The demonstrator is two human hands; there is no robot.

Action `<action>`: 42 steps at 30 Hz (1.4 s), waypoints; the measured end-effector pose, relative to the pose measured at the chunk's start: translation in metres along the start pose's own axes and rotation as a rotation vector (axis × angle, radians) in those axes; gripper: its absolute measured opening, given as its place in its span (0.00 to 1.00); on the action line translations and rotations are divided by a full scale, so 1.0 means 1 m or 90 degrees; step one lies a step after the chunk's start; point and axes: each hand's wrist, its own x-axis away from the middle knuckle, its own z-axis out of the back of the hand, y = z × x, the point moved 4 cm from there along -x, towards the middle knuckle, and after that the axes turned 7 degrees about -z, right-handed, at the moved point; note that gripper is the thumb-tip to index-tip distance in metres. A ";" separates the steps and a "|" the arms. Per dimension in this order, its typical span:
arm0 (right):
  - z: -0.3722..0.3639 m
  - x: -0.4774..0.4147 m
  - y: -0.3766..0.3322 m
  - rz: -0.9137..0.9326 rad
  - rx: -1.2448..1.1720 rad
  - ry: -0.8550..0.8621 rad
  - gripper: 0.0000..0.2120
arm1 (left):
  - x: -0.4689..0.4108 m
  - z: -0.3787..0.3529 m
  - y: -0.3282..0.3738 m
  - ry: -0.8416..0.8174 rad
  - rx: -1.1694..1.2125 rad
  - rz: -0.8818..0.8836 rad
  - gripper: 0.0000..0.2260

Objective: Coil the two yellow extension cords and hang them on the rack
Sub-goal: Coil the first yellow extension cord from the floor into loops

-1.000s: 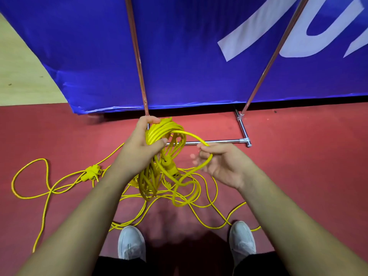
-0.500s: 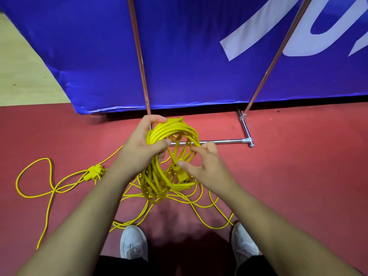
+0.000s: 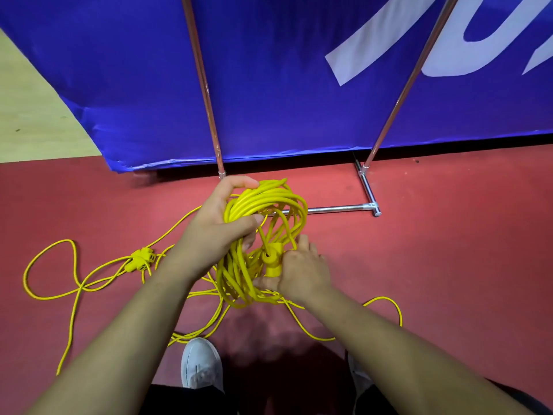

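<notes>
A thick coil of yellow extension cord (image 3: 263,202) hangs in front of me, and my left hand (image 3: 221,229) grips its top loops. A yellow plug end (image 3: 270,260) dangles inside the coil. My right hand (image 3: 302,274) is down at the coil's lower right side, thumb and fingers curled round the strands beside that plug. A second yellow cord (image 3: 74,280) lies loose in loops on the red floor to the left, with joined yellow plugs (image 3: 140,260) in it. The rack's metal base bar (image 3: 338,209) and two copper uprights (image 3: 203,85) stand just beyond the coil.
A blue banner (image 3: 299,85) with white lettering hangs behind the rack. Loose cord (image 3: 386,304) trails over the floor around my grey shoes (image 3: 202,363). Tan floor (image 3: 27,115) shows at the upper left.
My right hand laid its loop onto the coil, then dropped to the coil's lower right beside the plug. The left hand kept its grip on the top loops.
</notes>
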 end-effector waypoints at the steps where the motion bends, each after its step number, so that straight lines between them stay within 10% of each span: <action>1: -0.003 0.000 0.001 -0.001 -0.005 -0.023 0.34 | 0.000 -0.001 -0.001 0.000 -0.001 0.006 0.18; 6: 0.010 -0.002 0.005 0.037 -0.198 -0.008 0.14 | -0.003 0.005 -0.003 -0.001 -0.074 0.007 0.18; 13: 0.058 0.015 0.005 0.131 -0.365 0.279 0.15 | -0.003 0.024 -0.006 0.042 -0.318 0.001 0.17; 19: 0.079 0.014 0.011 0.088 -0.630 0.178 0.15 | -0.002 0.040 -0.009 0.046 -0.408 -0.009 0.19; 24: 0.096 0.020 0.011 0.164 -0.111 0.373 0.26 | 0.000 0.042 -0.019 0.062 -0.416 0.016 0.18; 42: 0.069 0.005 0.023 0.101 -0.822 -0.249 0.10 | -0.003 0.034 -0.021 0.095 -0.340 0.021 0.19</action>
